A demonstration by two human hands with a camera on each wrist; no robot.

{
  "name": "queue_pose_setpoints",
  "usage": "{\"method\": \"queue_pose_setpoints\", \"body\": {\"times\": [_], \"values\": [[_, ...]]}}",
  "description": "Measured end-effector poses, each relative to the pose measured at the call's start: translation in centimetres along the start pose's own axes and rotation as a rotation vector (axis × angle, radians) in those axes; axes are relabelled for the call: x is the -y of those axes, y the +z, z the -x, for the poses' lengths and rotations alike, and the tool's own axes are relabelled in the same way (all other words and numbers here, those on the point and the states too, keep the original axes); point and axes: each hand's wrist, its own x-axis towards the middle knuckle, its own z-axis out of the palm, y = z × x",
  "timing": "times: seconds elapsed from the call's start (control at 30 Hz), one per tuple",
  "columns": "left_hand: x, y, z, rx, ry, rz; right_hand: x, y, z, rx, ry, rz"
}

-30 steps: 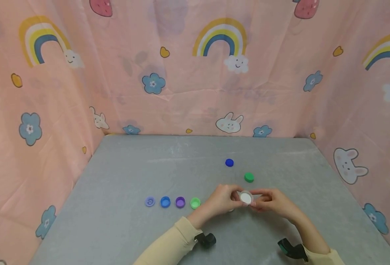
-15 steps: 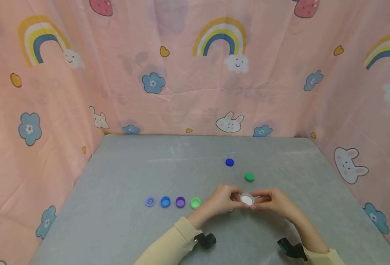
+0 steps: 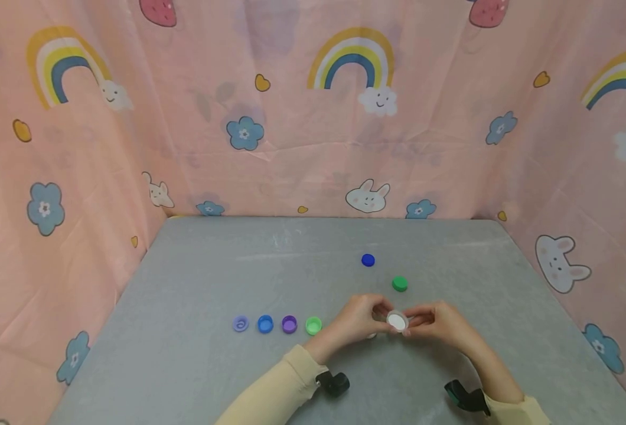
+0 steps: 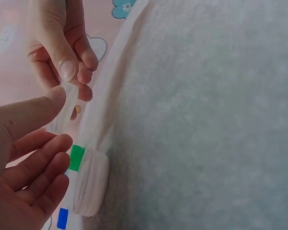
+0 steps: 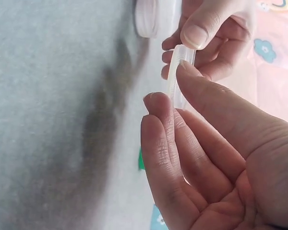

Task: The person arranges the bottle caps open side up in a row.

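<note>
Between my two hands, above the grey table, a translucent white bottle cap [image 3: 397,321] is held with its pale round face toward the head camera. The left hand [image 3: 359,320] pinches its left edge between thumb and fingers. On the opposite edge, the right hand [image 3: 443,324] pinches with thumb and fingertips, as the right wrist view shows with the ribbed side of the cap [image 5: 179,76]. A second white cap [image 4: 92,182] lies on the table under the left hand, mostly hidden by that hand in the head view.
Left of the hands runs a row of upturned caps: lavender [image 3: 241,323], blue [image 3: 265,324], purple [image 3: 289,324] and light green [image 3: 313,326]. Beyond the hands lie a green cap [image 3: 400,284] and a dark blue cap [image 3: 368,260]. Pink printed curtain [image 3: 302,153] surrounds the table [image 3: 185,378].
The held white cap has shifted very slightly toward the person and changed its tilt a little. Both hands stay almost in place, and the other caps lie as before.
</note>
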Motion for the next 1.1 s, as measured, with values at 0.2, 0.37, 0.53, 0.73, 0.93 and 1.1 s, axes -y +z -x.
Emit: {"method": "queue_pose_setpoints", "body": {"times": [0.2, 0.37, 0.53, 0.73, 0.93, 1.1], "values": [[0.4, 0.3, -0.5, 0.006, 0.036, -0.097, -0.6, 0.2, -0.2, 0.009, -0.013, 0.018], [0.4, 0.3, -0.6, 0.019, 0.039, -0.168, -1.0, 0.3, -0.3, 0.013, -0.012, 0.026], [0.5, 0.3, -0.6, 0.030, 0.027, -0.195, -1.1, 0.5, -0.3, 0.022, -0.002, 0.025], [0.7, 0.3, -0.5, 0.039, 0.025, -0.179, -1.1, 0.7, -0.4, 0.018, 0.003, 0.044], [0.8, 0.3, -0.5, 0.062, 0.025, -0.205, -1.1, 0.6, -0.5, 0.044, -0.016, 0.045], [0.9, 0.3, -0.5, 0.075, 0.031, -0.211, -1.0, 0.7, -0.6, 0.068, -0.005, 0.016]]}}
